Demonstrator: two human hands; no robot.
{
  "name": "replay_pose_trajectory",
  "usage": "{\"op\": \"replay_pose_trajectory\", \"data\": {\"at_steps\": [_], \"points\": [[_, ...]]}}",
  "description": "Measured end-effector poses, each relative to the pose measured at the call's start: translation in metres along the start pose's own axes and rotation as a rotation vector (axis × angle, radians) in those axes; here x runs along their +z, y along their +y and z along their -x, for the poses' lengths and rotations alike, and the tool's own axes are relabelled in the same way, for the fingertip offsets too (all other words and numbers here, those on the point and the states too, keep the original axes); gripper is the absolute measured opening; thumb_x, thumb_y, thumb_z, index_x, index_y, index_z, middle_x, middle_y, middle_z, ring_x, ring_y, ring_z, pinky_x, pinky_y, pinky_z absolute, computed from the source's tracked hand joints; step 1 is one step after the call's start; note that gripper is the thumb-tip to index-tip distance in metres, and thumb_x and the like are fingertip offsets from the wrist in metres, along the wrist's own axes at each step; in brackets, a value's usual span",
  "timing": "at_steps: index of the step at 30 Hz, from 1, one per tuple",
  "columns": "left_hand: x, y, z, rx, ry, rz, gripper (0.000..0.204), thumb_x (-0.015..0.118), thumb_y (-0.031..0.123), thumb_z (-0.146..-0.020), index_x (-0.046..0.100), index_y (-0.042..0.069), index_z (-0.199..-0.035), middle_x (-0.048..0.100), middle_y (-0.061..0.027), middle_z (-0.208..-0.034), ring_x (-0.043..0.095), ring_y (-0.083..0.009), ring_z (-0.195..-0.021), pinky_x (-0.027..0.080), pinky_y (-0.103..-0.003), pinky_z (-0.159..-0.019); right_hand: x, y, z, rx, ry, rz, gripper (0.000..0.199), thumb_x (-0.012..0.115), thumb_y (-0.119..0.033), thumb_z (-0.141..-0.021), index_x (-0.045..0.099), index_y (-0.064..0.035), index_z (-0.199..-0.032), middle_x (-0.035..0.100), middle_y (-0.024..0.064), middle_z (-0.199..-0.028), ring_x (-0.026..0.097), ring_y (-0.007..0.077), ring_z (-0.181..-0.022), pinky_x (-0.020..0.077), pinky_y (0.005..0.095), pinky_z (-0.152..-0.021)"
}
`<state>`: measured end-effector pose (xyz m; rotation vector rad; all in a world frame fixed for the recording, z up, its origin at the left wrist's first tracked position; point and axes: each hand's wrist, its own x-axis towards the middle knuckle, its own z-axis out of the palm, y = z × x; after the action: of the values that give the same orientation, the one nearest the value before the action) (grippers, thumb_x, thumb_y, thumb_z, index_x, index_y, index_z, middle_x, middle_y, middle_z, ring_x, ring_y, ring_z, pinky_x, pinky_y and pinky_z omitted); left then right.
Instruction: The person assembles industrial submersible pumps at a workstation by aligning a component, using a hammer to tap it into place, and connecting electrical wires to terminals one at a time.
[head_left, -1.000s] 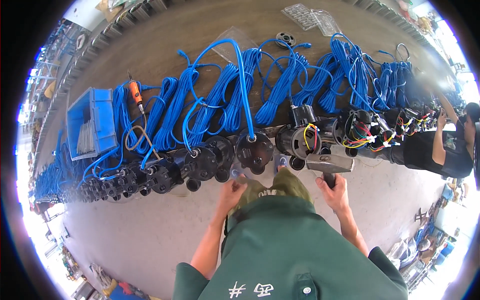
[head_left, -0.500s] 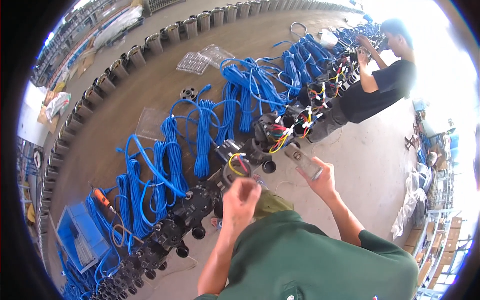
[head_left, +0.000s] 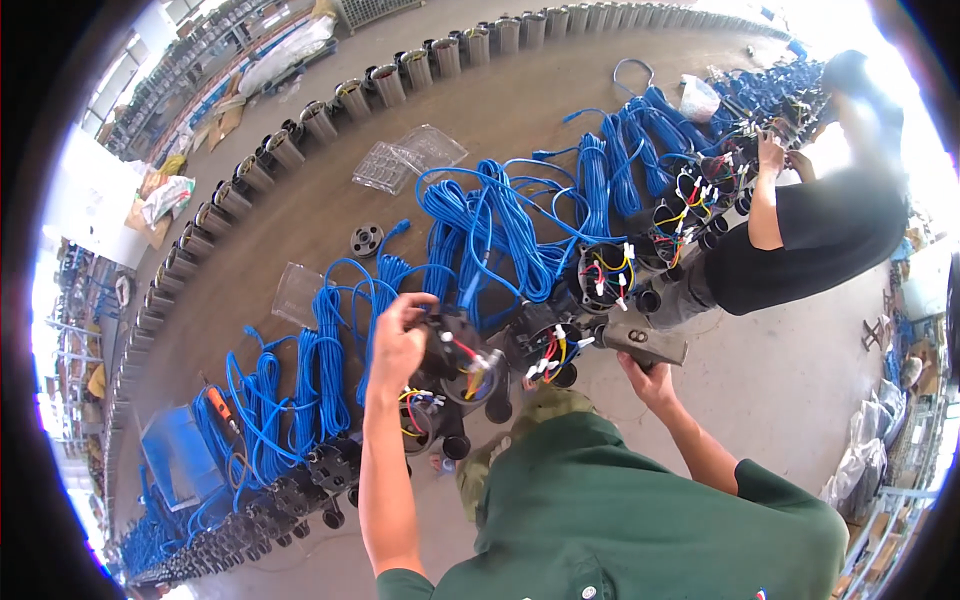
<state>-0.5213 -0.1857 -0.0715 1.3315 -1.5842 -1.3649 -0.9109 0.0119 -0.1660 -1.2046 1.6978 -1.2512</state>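
Observation:
My left hand (head_left: 398, 345) is closed around the edge of a black pump housing (head_left: 448, 343), with red, yellow and white-tipped wires at its open end; the housing is slightly blurred. Below my right hand's grip, my right hand (head_left: 650, 382) is curled under a grey oblong box-like piece (head_left: 648, 344) with round marks on its face, its exact kind unclear. Between the hands sits another black housing (head_left: 545, 335) with colored wires and white connectors. Bundled blue cables (head_left: 495, 235) lie just beyond my left hand.
A co-worker (head_left: 815, 215) in a dark shirt handles wires at the right. Clear plastic trays (head_left: 410, 160) and a round black part (head_left: 367, 240) lie on the table. At the left are a blue bin (head_left: 180, 455) and an orange-handled tool (head_left: 220, 405). Metal cylinders (head_left: 350, 100) line the far edge.
My left hand has moved left and forward, from a pinch near the wires to a hold on a housing. My right hand has turned the grey piece more level. The view has shifted.

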Motion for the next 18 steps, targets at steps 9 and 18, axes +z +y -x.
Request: {"op": "replay_pose_trajectory", "data": {"at_steps": [9,18], "points": [[0.074,0.083,-0.002,0.326,-0.136,-0.571,0.054,0.072,0.008,-0.079,0.061,0.003,-0.132,0.062,-0.0193,-0.133,0.059,-0.0331,-0.124,0.046,-0.041,-0.109,-0.051,-0.033,-0.089,-0.352,-0.242,0.429,0.023,0.084,-0.02,-0.082,0.076,-0.008,-0.1,0.072,0.0122,-0.073,0.068,0.0311,-0.061,0.0534,0.0383,-0.059],[0.09,0.089,-0.051,-0.096,-0.379,-0.421,0.044,0.067,0.0,-0.077,0.069,0.003,-0.121,0.076,-0.0141,-0.101,0.072,-0.0173,-0.091,0.056,-0.032,-0.084,0.002,-0.093,-0.138,-0.293,-0.207,0.481,0.039,0.075,-0.048,-0.088,0.068,-0.0093,-0.086,0.068,0.0131,-0.069,0.068,0.0365,-0.066,0.0541,0.047,-0.062]]}}
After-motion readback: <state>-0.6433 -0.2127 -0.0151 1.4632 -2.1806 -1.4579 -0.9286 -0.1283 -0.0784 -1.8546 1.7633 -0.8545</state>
